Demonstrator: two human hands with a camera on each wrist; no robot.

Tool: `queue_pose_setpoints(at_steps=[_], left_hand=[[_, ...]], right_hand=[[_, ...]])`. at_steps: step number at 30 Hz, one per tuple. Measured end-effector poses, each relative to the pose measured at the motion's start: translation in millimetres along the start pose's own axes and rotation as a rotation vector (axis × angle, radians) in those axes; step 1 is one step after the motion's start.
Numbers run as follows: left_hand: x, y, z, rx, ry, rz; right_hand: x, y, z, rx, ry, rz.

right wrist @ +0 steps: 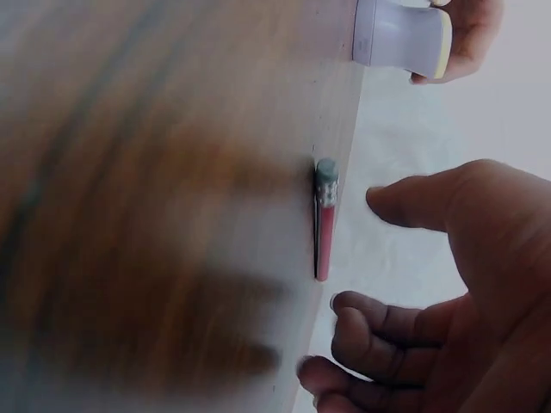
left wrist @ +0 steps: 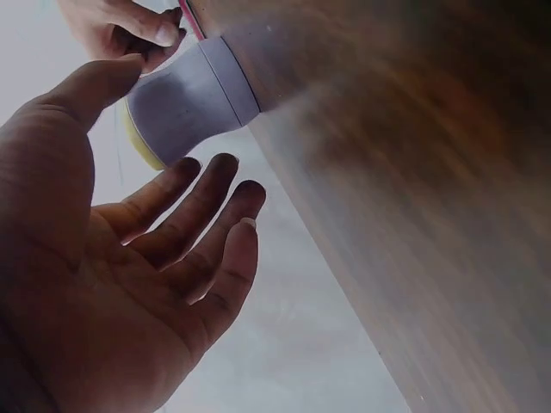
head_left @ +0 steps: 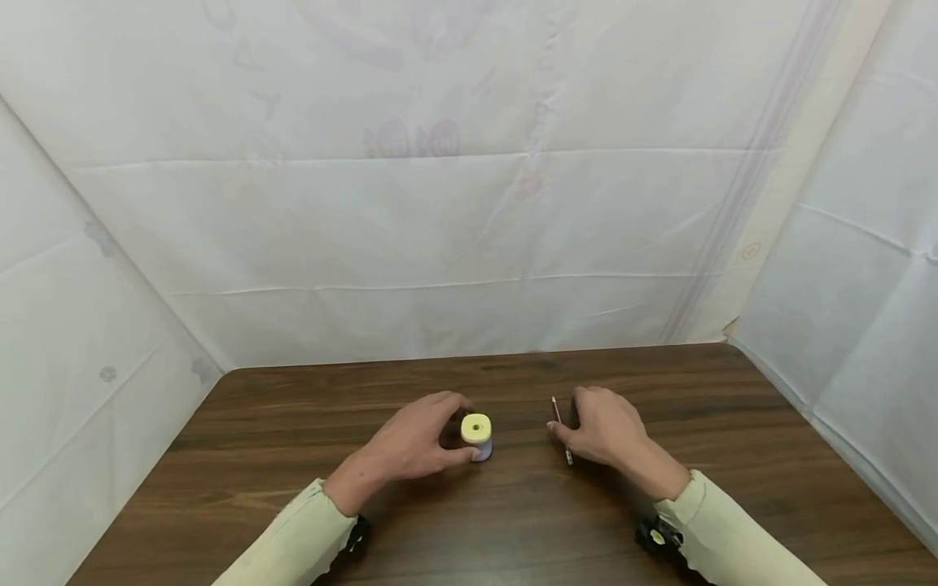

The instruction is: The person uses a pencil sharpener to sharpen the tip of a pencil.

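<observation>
Sharpener (head_left: 477, 438) stands inside the widely parted left hand (head_left: 416, 437); the pencil (right wrist: 326, 225) lies beneath the parted right hand (head_left: 605, 427).

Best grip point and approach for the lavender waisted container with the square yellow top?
Narrow middle of the lavender waisted container with the yellow top, likely from its left: the left hand is spread around that side. The body stands upright and flares above and below the waist, which should resist slipping.

Left hand (left wrist: 116, 258) around a lavender container (left wrist: 185, 99)
</observation>
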State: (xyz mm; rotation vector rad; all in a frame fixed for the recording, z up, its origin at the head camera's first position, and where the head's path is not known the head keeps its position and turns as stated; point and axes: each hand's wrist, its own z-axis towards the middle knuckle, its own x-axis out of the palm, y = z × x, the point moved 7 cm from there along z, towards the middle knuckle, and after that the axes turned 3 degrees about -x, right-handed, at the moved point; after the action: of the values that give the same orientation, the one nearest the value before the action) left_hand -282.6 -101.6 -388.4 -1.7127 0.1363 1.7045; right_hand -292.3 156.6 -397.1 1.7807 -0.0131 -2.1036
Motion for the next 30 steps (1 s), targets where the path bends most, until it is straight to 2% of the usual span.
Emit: queue_pose_setpoints(at_steps=[9,17,30], left_hand=[[5.2,-0.2,5.5,-0.024,0.037,0.014],[7.2,-1.3,8.6,-0.018,0.053,0.002],[7.5,1.3,8.5,-0.025,0.050,-0.015]], right_hand=[[12,-2,5,0.095,0.101,0.018],[19,0,7,0.068,0.129,0.098],[19,3,8,0.062,0.116,0.110]])
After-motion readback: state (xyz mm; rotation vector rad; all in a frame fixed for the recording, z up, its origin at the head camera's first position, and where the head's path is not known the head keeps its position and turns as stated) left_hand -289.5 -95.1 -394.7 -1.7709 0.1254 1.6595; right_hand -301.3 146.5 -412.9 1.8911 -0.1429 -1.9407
